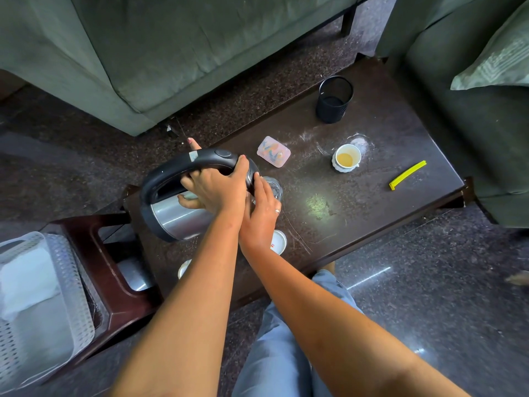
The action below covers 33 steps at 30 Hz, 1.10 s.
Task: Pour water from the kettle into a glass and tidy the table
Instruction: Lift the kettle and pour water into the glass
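The dark surface point(372, 133) carries a tilted kettle point(183, 216). The left hand point(217, 187) has its grip wrapped round the handle. The right hand point(262, 213) grips the glass point(274, 187) just beside the spout.

The kettle point(183, 216) is brushed steel with a black handle and lid, tipped hard over toward the glass point(273, 188), its handle arching on top. It hangs above the counter point(372, 196) near the left end. The glass (clear, largely hidden) stands upright just beside the kettle's lid end, toward the counter's middle.
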### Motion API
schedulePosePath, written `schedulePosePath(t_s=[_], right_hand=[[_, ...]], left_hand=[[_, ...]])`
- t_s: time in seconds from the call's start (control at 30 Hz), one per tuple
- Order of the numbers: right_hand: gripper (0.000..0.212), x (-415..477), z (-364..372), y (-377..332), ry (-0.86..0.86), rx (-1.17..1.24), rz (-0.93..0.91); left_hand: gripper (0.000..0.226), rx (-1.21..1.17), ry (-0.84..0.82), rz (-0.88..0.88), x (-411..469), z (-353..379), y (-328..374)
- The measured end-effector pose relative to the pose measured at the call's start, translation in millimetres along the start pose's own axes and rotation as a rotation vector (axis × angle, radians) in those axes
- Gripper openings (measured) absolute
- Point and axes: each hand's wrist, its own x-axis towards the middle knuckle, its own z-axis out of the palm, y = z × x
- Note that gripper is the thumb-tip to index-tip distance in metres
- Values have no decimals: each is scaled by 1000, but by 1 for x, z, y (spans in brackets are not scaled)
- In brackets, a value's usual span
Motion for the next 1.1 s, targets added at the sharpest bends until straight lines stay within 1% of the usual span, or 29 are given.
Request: schedulePosePath(t_s=[0.1,0.23,0.4,0.53,0.8,1.1], right_hand=[[45,-1,1,2,-15,-31,2],[46,-2,2,5,-31,-76,8],[46,-4,3,6,-27,-121,5],[47,-3,2,7,-33,-136,5],[63,-7,4,10,-35,-183,39],[68,-10,0,12,-61,-178,18]], left_hand=[[96,11,-5,1,2,0,-2],[92,-6,15,14,2,0,-3],[97,11,-4,26,6,1,-6],[96,16,6,43,5,1,-5],[97,14,5,56,4,2,-5],[96,20,5,70,1,1,-5]])
